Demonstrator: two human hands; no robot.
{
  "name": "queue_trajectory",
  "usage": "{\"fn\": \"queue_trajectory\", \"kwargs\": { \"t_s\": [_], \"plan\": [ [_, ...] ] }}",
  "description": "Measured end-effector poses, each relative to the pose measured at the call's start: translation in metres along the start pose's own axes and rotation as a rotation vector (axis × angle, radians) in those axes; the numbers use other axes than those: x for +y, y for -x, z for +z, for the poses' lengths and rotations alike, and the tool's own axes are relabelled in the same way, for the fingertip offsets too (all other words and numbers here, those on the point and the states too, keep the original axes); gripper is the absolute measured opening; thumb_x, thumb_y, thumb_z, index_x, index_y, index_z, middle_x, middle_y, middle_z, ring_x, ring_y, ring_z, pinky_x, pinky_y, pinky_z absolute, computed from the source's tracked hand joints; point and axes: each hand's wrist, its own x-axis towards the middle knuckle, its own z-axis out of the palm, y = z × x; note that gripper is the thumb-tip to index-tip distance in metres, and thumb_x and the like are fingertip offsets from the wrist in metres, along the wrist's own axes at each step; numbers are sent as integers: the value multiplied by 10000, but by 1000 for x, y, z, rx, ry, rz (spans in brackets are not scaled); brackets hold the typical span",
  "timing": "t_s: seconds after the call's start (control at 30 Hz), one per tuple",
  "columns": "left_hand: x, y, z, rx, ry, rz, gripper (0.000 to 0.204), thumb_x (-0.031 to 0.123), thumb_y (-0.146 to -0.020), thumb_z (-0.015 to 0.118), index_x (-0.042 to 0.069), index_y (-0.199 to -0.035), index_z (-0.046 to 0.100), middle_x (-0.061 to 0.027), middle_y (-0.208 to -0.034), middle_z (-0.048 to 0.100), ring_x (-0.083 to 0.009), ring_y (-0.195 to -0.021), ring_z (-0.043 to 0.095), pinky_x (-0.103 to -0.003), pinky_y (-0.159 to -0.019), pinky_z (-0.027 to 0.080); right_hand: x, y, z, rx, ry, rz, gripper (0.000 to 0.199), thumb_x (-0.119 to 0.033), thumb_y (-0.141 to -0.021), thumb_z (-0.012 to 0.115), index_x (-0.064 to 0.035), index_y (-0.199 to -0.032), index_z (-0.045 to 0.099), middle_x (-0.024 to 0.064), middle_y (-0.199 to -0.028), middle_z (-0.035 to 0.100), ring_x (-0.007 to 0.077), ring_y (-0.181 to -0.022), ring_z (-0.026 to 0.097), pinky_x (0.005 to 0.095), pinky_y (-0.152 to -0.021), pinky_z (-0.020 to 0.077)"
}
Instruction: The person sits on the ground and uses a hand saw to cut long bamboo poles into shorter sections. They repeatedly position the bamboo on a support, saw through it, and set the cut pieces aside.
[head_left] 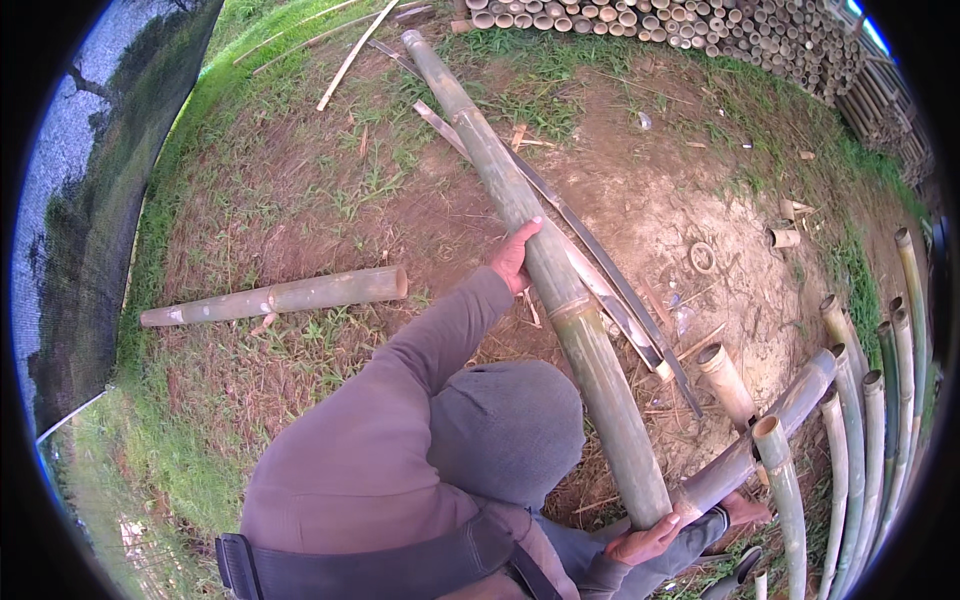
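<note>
A long, thick green-brown bamboo pole point(540, 240) slants from the far middle down to the near right. My left hand point(515, 258) grips it around mid-length, thumb over the top. At the near end my right hand point(643, 543) is closed around its lower edge, fingers partly hidden. That end lies against a bamboo crossbar point(715, 480). The crossbar is tied to short upright posts point(727, 385). Split bamboo strips point(600, 275) lie along the pole's right side. A grey cloth-covered dome point(505, 430) sits beside my left arm; I cannot tell what it is.
A shorter bamboo piece point(285, 295) lies on the ground at left. Several bamboo stakes point(870, 430) stand at right. Stacked bamboo point(690, 25) lines the far edge, and dark netting point(95, 220) hangs at left. A bamboo ring point(702, 258) lies on the dirt.
</note>
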Motion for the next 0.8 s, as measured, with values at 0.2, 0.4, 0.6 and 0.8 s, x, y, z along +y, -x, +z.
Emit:
{"fn": "queue_trajectory", "kwargs": {
  "t_s": [0.2, 0.4, 0.6, 0.8],
  "plan": [
    [-24, 52, 12, -113, 21, -31, 675, 422, -954, 768, 63, -1455, 495, -143, -1360, 627, -324, -1268, 633, -559, -1132, 493, -5, -54, -45, -17, -24, -131, 716, -546, -1118, 441, 79, -1456, 534, 252, -1421, 562, 352, -1315, 558, 471, -1130, 450],
    [-15, 121, -23, -89, 95, 79, 661, 442, -990, 726, 69, -1465, 457, -139, -1353, 619, -335, -1260, 635, -581, -1120, 492, -22, -140, -30, -296, -255, -101, 706, -559, -1092, 508, 35, -1473, 506, 230, -1457, 503, 344, -1334, 539, 504, -1144, 449],
    [29, 190, -107, 266, 124, 278, 704, 476, -987, 726, 87, -1499, 441, -139, -1406, 599, -310, -1320, 591, -568, -1130, 478, -22, -153, 96, -378, -97, 39, 589, -499, -1052, 648, 24, -1308, 556, 193, -1278, 567, 306, -1192, 598, 468, -996, 539],
    [90, 259, -253, 616, 212, 491, 726, 480, -960, 755, 77, -1497, 479, -142, -1397, 626, -322, -1251, 657, -566, -1066, 542, -22, -66, 249, -840, 227, -273, 526, -507, -1081, 597, 15, -1024, 603, 98, -944, 603, 202, -861, 565, 393, -777, 490]
  ]
}}
